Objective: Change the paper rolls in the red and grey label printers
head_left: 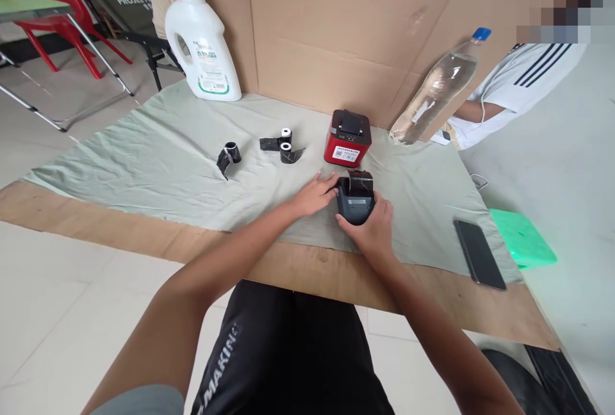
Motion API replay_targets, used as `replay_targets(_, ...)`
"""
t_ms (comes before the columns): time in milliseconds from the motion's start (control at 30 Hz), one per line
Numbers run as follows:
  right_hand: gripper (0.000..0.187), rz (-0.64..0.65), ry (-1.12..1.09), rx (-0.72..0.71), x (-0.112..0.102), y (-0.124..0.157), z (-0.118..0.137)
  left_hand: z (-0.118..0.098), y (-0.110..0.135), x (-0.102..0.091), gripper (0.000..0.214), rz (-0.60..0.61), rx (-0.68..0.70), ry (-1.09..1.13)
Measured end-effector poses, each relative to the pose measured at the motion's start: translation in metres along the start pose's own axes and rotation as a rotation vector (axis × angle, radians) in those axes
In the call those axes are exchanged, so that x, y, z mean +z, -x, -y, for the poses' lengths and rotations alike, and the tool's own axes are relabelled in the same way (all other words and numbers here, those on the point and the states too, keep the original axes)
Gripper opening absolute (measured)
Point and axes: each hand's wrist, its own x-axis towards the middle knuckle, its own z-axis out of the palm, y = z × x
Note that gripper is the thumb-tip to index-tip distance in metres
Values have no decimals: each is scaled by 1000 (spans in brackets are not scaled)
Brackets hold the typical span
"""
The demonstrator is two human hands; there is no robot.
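Note:
A small dark blue printer (355, 200) with its lid raised sits on the pale green cloth (158, 159). My right hand (372, 229) is wrapped around its near side and grips it. On the printer's left, my left hand (314, 194) rests against it with the fingertips on its edge. Just behind stands a red and black printer (348, 136). Three black paper rolls (283, 146) lie to the left, one of them (229, 155) apart from the others.
A white detergent jug (202, 40) stands at the back left against a cardboard wall (336, 31). A clear plastic bottle (435, 91) leans at the back right. A black phone (479, 253) lies near the right edge. Another person's striped sleeve (519, 82) shows at right.

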Motion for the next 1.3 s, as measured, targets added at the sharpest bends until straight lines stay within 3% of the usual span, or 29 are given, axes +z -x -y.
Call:
replay_targets(167,97,40,-4,21,3,5,2,0,1,0,47,-15,-34,-16)
replay_targets(467,99,40,-43,23,7,8,0,-39,6,-14,64,295,-182,-425)
replay_targets(767,106,112,-63,85,3,6,2,-40,5,-15,66,298,-178,-426)
replay_targets(1300,108,168,-61,108,3,4,2,-37,-7,-9,70,251,-323,-276)
